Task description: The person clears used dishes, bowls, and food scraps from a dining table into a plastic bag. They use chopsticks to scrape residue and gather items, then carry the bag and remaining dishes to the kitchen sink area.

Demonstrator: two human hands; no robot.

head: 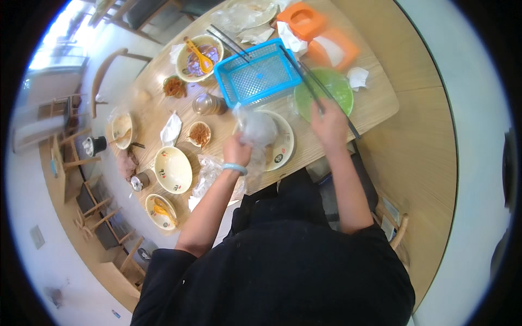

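Observation:
My left hand (237, 150), with a pale bangle at the wrist, grips a clear plastic bag (257, 129) over a large cream bowl (285, 140). Dark chopsticks (301, 77) are held in my right hand (330, 124), above the near side of a green plate (324, 91). A blue plastic basket (261, 75) lies beyond the cream bowl, with another pair of chopsticks (228, 42) resting over its far left rim. Crumpled clear plastic (210, 175) lies on the table left of my left hand.
Left of the basket stand a bowl with an orange spoon (200, 57), a metal container (208, 104) and small dishes of shredded food (200, 134). More bowls (173, 170) are on the left. Orange tissue boxes (301, 20) stand at the back right. A wooden wall panel (408, 122) borders the right side.

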